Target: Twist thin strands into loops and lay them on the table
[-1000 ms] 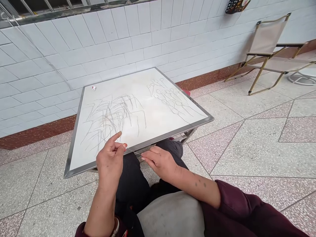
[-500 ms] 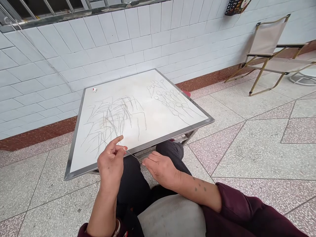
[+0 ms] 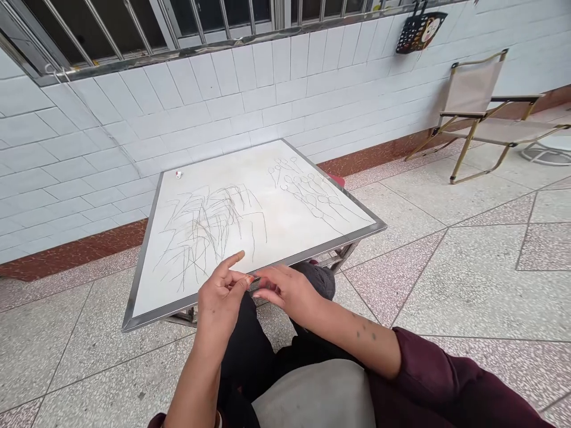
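My left hand (image 3: 223, 297) is over the near edge of the white table (image 3: 285, 244), its thumb and a finger pinched on a small reddish-orange thing too small to name, another finger stretched out. Close on its right, my right hand (image 3: 285, 291) has its thumb apart from its fingers, and nothing is visible between them. The fingertips of both hands nearly meet. Many thin dark wire pieces (image 3: 214, 214) lie in a tangle on the table's left part. Looped wire pieces (image 3: 312, 193) lie on its right part.
A small white and red item (image 3: 179, 175) rests at the table's far left corner. Beyond the table is a tiled wall (image 3: 223, 113) with a barred window. A folding chair (image 3: 473, 89) stands at the right, and a patterned bag (image 3: 419, 32) hangs on the wall.
My right hand has opened and moved up against my left fingertips; the thin wire that stretched between the hands no longer shows. The view has tilted up slightly.
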{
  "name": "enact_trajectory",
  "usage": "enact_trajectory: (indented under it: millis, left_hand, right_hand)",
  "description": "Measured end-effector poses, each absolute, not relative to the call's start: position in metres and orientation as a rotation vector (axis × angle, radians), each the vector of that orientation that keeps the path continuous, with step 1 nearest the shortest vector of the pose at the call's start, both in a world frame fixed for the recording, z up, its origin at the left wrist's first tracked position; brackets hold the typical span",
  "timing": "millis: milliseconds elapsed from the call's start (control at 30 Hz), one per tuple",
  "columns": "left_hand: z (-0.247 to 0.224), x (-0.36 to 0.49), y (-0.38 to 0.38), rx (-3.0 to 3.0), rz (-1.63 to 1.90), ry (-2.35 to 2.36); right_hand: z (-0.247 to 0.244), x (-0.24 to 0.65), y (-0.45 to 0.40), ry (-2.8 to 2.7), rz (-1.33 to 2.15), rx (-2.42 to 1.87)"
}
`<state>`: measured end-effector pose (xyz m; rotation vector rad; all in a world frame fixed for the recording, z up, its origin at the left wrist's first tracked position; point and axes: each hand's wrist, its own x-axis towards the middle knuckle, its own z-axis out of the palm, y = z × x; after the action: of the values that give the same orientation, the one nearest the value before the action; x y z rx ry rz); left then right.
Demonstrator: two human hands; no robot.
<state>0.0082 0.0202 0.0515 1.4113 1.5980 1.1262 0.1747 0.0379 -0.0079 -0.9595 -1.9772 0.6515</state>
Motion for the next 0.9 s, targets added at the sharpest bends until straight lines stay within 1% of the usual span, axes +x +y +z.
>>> enact_trajectory:
  millis: [133, 333, 600, 800, 900]
  left_hand:
    - [0.052, 0.002, 0.020, 1.350, 1.044, 1.514]
    - [0.046, -0.025, 0.022, 1.346, 1.034, 1.490]
    - [0.037, -0.016, 0.020, 1.346, 1.150, 1.600]
    - [0.038, -0.015, 0.018, 1.390, 1.076, 1.516]
    - [0.042, -0.010, 0.016, 1.374, 1.045, 1.496]
  right_hand:
    - [-0.012, 0.167, 0.039, -1.781, 0.967, -1.045]
    - [-0.014, 0.177, 0.044, -1.513, 1.165, -1.115]
    - [-0.017, 0.176, 0.046, -1.463, 1.166, -1.126]
    - [-0.016, 0.175, 0.050, -1.579, 1.193, -1.038]
    - [-0.015, 0.174, 0.052, -1.588, 1.142, -0.984]
